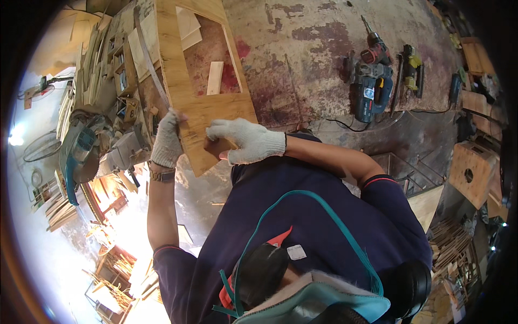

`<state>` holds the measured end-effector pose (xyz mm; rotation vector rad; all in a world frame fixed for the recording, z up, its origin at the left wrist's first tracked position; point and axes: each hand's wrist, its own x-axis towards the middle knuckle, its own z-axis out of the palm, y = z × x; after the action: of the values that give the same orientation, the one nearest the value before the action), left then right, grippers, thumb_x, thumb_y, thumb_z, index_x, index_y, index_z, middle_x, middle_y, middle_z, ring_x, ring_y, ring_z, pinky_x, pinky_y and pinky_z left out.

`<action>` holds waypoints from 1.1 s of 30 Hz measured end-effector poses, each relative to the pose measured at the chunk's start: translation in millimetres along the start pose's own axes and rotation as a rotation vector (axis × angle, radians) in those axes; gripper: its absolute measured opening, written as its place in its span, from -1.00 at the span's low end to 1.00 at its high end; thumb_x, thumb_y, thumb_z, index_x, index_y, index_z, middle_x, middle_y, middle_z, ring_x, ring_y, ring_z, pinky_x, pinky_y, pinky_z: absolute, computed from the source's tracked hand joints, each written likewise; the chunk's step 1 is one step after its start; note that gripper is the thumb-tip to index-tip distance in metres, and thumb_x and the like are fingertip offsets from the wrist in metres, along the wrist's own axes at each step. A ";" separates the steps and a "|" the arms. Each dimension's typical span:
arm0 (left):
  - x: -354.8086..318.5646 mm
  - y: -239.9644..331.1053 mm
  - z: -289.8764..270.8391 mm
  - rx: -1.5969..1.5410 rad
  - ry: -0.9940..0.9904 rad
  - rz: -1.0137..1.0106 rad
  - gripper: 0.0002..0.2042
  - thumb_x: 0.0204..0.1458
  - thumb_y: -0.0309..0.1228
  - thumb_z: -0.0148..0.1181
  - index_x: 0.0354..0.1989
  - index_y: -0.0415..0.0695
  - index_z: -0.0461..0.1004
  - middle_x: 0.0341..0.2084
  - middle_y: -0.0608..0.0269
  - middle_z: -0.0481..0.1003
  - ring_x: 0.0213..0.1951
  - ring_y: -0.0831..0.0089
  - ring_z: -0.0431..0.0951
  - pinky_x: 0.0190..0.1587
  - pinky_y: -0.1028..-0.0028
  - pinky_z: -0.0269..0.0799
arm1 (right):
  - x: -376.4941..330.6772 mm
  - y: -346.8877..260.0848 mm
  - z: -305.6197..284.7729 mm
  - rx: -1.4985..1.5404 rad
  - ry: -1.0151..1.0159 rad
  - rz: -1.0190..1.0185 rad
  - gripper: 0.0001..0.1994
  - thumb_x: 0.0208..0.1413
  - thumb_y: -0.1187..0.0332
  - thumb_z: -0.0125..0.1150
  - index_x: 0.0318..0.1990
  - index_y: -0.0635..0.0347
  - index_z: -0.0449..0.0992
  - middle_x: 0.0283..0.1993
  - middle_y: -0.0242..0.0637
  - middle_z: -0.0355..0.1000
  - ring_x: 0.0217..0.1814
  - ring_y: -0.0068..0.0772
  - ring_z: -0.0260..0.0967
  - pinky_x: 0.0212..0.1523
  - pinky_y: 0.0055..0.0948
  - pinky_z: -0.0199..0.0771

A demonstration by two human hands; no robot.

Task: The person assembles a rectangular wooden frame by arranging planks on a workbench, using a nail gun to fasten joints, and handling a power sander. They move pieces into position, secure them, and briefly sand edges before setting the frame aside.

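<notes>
- Yellow-brown, rectangular-windowed plywood panel (215,107) overhangs the paint-stained table (302,67).
- White-gloved left hand (168,140) pinches its edge; white-gloved right hand (247,141) curls above (grip unclear).
- Slackened left hold could let it tip.

Wears off-white knitted gloves (253,136) with ribbed cuffs (278,144), left of centre on the left hand (168,139) and at the centre on the right hand (243,142). Has a brown wristband (162,175) below the left cuff. Sports a navy shirt (318,221) filling the lower centre, with short, red-trimmed sleeves (387,197). Shows a teal strap (300,193) looped across the shirt and a teal mask (345,302) at the bottom edge.
</notes>
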<state>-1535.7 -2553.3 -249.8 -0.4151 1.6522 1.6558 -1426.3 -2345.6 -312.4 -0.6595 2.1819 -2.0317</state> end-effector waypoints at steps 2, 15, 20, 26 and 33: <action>8.5 -3.3 -18.2 0.084 0.079 -0.022 -0.81 0.10 -0.33 0.19 -0.18 -0.13 0.50 -0.27 0.29 0.51 -0.22 0.42 0.56 -0.08 0.36 0.56 | 4.7 6.4 -1.6 0.248 -0.067 -0.033 -0.64 0.08 0.42 0.28 0.05 0.27 0.50 -0.06 -0.15 0.55 -0.02 -0.14 0.53 0.01 -0.24 0.48; 20.2 -1.3 -29.7 0.106 0.008 0.029 -0.92 -0.04 -0.47 0.11 -0.52 -0.03 0.36 -0.52 0.44 0.34 -0.46 0.55 0.41 -0.25 0.47 0.48 | 51.7 159.1 -14.5 -0.423 0.276 0.497 -0.56 0.39 0.03 -0.13 -0.28 0.15 0.58 -0.29 0.11 0.52 -0.21 0.27 0.45 -0.18 0.02 0.43; 33.6 -39.8 -26.8 -0.048 0.022 -0.010 -0.94 -0.13 -0.49 0.12 -0.54 -0.07 0.37 -0.50 0.35 0.39 -0.42 0.42 0.49 -0.21 0.36 0.56 | 22.6 124.9 -55.5 -0.551 0.272 0.491 -0.46 0.39 -0.02 -0.18 -0.46 0.15 0.56 -0.40 0.11 0.50 -0.27 0.29 0.45 -0.20 0.11 0.42; 137.2 -133.6 -40.6 -0.263 -0.111 -0.043 -0.89 -0.11 -0.50 0.11 -0.37 -0.16 0.48 -0.37 0.21 0.51 -0.31 0.28 0.57 -0.09 0.25 0.61 | -10.6 133.0 -100.8 -0.881 0.217 0.605 -0.47 0.35 0.02 -0.14 -0.50 0.16 0.61 -0.45 0.08 0.53 -0.33 0.20 0.51 -0.22 0.09 0.47; 198.6 -181.6 21.0 -0.322 -0.104 -0.121 -0.76 0.28 -0.25 0.11 -0.26 -0.21 0.50 -0.32 0.24 0.54 -0.26 0.30 0.60 -0.07 0.24 0.63 | -57.3 165.6 -115.1 -1.041 0.270 0.754 -0.43 0.34 0.01 -0.13 -0.56 0.12 0.64 -0.53 -0.03 0.54 -0.40 0.08 0.55 -0.25 0.00 0.50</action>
<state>-1537.0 -2499.1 -514.1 -0.5648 1.2611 1.8230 -1456.1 -2213.8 -472.6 0.4241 2.9067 -0.5781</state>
